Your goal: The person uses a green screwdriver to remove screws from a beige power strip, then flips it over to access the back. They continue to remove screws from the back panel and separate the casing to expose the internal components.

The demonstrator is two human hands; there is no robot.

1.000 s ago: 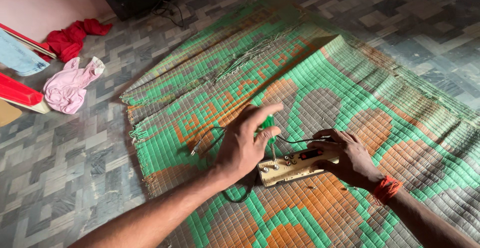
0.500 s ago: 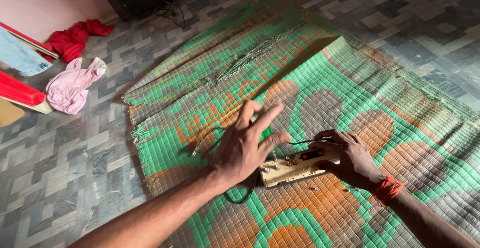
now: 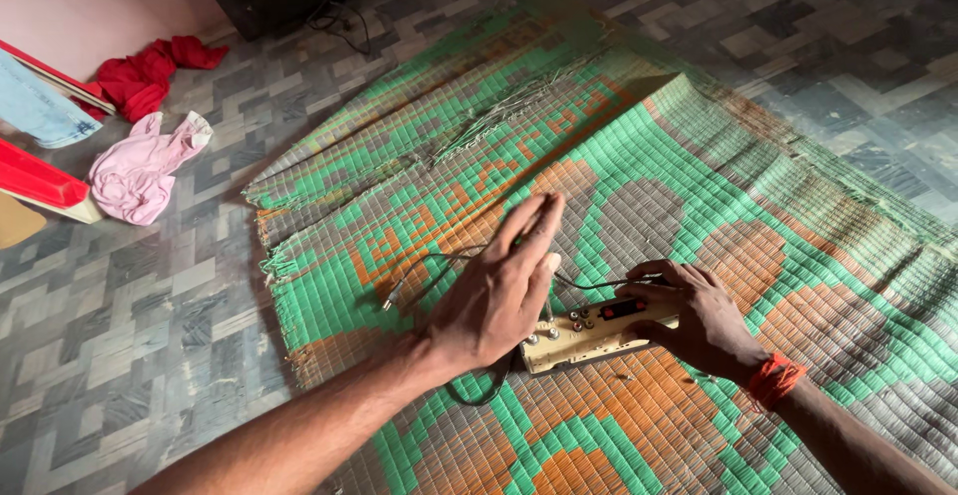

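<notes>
Head view: small cream control panel (image 3: 589,332) with knobs and a dark display window sits on the woven floor mat (image 3: 798,206). Right hand (image 3: 699,315) curls its fingers around the far end; left hand (image 3: 499,295) hovers flat, fingers together. Looks light, rigid, thin wires (image 3: 429,265) fragile, so grip the casing. No labels readable.

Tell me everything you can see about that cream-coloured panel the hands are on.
The cream panel is a long, narrow strip, plastic by the look of it, lying tilted on the woven green and orange mat. Its face carries a small dark display window with red in it and a few round knobs near its left end. Thin black wires run from behind it across the mat. The right hand grips its right end; the left hand hangs flat and open over its left end, and contact cannot be told.
</notes>
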